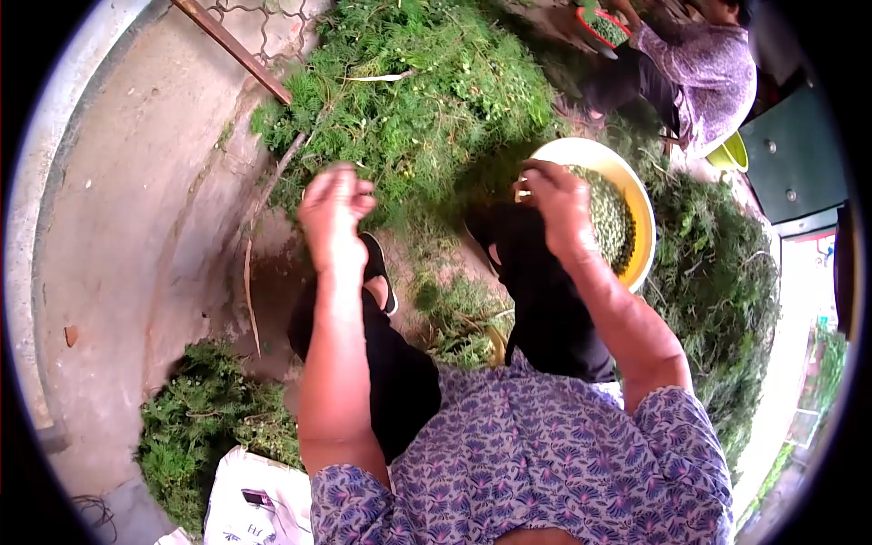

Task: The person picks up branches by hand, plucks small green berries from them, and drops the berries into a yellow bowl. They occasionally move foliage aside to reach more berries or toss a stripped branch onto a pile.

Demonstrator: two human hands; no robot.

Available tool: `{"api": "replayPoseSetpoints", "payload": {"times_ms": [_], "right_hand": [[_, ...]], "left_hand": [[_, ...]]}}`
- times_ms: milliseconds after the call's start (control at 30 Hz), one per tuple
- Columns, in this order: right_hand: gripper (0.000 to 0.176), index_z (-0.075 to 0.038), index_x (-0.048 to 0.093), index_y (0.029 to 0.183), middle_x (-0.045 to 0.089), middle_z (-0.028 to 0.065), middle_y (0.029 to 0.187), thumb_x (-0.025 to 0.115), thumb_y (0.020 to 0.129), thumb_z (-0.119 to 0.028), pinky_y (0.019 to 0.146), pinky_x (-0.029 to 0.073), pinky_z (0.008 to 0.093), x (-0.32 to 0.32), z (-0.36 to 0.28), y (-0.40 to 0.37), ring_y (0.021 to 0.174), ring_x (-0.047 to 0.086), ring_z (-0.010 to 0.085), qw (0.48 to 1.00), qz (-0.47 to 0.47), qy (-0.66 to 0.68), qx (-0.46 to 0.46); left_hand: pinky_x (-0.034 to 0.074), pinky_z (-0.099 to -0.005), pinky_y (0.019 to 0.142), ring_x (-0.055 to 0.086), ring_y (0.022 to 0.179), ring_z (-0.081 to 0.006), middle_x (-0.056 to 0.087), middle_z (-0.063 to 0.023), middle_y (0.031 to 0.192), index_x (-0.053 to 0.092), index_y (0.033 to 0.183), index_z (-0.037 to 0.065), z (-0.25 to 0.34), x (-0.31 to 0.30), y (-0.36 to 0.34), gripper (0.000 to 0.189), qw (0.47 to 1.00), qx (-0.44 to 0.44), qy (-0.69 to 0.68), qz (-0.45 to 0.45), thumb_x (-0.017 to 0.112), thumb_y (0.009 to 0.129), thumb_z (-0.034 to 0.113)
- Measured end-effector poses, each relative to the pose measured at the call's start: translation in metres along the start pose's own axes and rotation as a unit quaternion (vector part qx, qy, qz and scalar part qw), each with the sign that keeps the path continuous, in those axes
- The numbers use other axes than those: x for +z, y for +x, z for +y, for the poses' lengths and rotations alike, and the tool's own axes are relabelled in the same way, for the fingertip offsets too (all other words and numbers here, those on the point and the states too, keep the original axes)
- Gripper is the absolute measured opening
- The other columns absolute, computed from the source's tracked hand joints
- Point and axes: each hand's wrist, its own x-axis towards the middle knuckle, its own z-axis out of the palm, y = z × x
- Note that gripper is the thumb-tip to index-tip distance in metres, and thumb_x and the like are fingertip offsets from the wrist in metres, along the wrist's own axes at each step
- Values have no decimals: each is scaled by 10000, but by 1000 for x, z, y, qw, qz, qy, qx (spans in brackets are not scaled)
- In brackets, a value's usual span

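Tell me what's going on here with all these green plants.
A seated person works over a heap of green plants. Their right hand pinches a small pale bit at the rim of a yellow bowl that holds green pods. The left hand is raised over the heap with its fingers curled; what it holds is unclear. Another person sits beyond with a red bowl.

A grey concrete floor [127, 227] fills the left side, with a rusty brown metal bar [232, 45] lying slantwise across its far edge. At near left lies a small heap of feathery green cuttings [204, 427], with a white printed plastic bag [259, 495] just beside it. At far right sits a person in a purple patterned blouse [704, 77], with a red-rimmed bowl of greens [601, 25] to their left and a lime-green plastic tub [729, 153] to their near side. A dark teal panel [795, 154] stands right of the tub.
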Motion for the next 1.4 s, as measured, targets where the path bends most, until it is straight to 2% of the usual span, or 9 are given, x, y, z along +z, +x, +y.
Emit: {"api": "replayPoseSetpoints", "payload": {"times_ms": [167,233,433,533,833,1000,1233,1367,1400], "right_hand": [[234,-25,611,972,602,64,710,638,772,-144,559,471,259,59,40,76,635,573,124,939,-188,-258,126],[287,-46,615,929,625,144,830,652,715,-233,721,479,360,63,58,112,787,607,286,831,-386,-393,-73],[231,-32,609,909,615,157,849,517,795,-210,776,497,377,60,118,209,775,621,253,720,-387,-576,-21],[317,-32,506,1149,625,121,793,473,843,-108,558,541,276,69,149,262,510,594,173,747,-327,-568,106],[778,-138,105,1411,596,163,974,586,803,-78,424,509,259,105,224,348,551,590,161,935,-126,-297,151],[130,-8,630,788,619,74,664,630,786,-138,452,514,241,117,222,338,489,566,93,890,-151,-399,160],[179,35,642,872,652,111,713,626,798,-127,521,539,231,124,96,298,574,630,123,947,-204,-246,46],[208,27,645,890,652,96,705,621,805,-161,567,523,239,132,35,266,572,625,122,961,-178,-210,-32],[211,29,644,894,652,99,707,621,805,-161,567,520,233,135,20,250,578,625,120,969,-169,-170,-61]], "left_hand": [[492,-256,588,583,614,-124,645,-78,788,623,980,36,-25,62,24,199,864,44,370,-337,594,804,123],[498,-333,608,627,652,-245,643,-131,820,626,947,98,-29,74,21,179,763,155,500,-380,608,778,155],[422,-374,575,583,611,-265,558,-120,663,519,777,48,-31,63,14,94,644,260,571,-438,567,697,46],[372,-333,579,508,624,-214,483,-56,667,526,854,29,-27,54,10,195,635,274,593,-412,538,660,46],[361,-291,585,489,641,-173,530,-105,744,567,995,-32,-5,45,25,296,576,199,645,-461,530,734,103],[358,-285,583,490,645,-167,533,-105,754,560,1024,-41,-16,41,25,319,580,223,628,-469,517,746,108],[365,-314,552,524,614,-190,479,-41,629,529,756,50,-11,47,34,121,620,243,646,-375,571,643,66],[444,-306,641,596,712,-207,620,-95,777,604,873,22,-25,47,48,114,891,174,375,-186,555,770,34],[473,-279,797,615,877,-212,629,-131,975,558,1099,-14,-10,48,55,265,947,25,268,-175,518,872,116]]}}
